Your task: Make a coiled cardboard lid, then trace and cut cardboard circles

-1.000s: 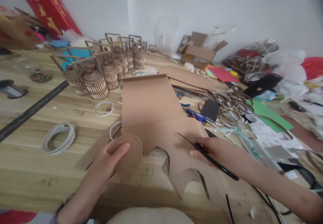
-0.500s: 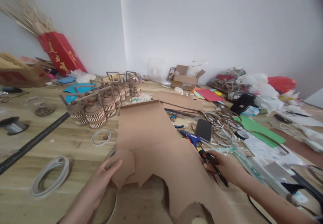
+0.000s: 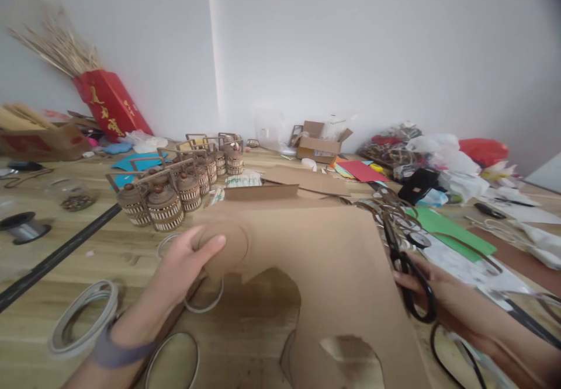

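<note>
My left hand [image 3: 182,263] pinches the left edge of a brown cardboard sheet [image 3: 337,249], thumb on top. Under that thumb a round cardboard outline [image 3: 232,243] shows; I cannot tell whether it is a loose disc or a marked circle. Rounded cut-outs notch the sheet's near edge. At the sheet's right edge, my right hand [image 3: 432,284] is closed around black-handled scissors [image 3: 400,259], blades pointing away from me. Part of that hand is behind the handles.
Several small woven baskets [image 3: 164,208] with handles stand at the back left. Pale rings [image 3: 83,319] and a wire spool [image 3: 23,228] lie on the left. Brown coils, green paper [image 3: 451,231] and plastic bags [image 3: 460,170] crowd the right. An open carton [image 3: 318,149] stands near the wall.
The cardboard has been raised and turned, its far flap now tipped up and covering the glue gun and phone. My left hand moved up slightly; the scissors moved right, blades now pointing away.
</note>
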### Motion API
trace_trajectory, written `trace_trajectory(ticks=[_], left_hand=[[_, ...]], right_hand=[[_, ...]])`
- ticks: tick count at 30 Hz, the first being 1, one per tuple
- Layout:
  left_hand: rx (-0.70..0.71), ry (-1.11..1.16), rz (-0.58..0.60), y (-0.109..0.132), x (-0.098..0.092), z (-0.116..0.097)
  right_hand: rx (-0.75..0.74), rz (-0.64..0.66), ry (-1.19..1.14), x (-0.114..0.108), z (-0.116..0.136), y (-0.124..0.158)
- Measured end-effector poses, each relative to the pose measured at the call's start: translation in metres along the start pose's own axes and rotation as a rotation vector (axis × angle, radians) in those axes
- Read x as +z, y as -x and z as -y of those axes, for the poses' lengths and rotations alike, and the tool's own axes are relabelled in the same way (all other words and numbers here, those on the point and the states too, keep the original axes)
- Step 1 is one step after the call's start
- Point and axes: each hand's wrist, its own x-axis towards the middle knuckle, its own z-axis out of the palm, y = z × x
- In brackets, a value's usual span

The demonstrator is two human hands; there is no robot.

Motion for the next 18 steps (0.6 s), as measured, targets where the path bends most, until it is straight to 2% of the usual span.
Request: trace_trajectory(ticks=[5, 8, 10, 14, 18], left_hand=[[0.369, -0.192, -0.004, -0.054, 0.017, -0.060], [0.576, -0.165, 0.075, -0.098, 0.031, -0.092], [0.642, -0.110, 0.147, -0.131, 0.043, -0.108], [0.717, -0.016, 0.303, -0.194, 0.063, -0.137], [0.767, -0.025, 0.344, -0.241, 0.072, -0.159]], right_hand=[[-0.173, -0.145, -0.057, -0.017, 0.039, -0.018], [-0.315, -0.286, -0.151, -0.030, 0.067, -0.038], [-0.411, -0.370, -0.228, -0.036, 0.086, -0.057], [-0.554, -0.431, -0.288, -0.040, 0.115, -0.103], [-0.629, -0.493, -0.299, -0.043, 0.131, -0.158]])
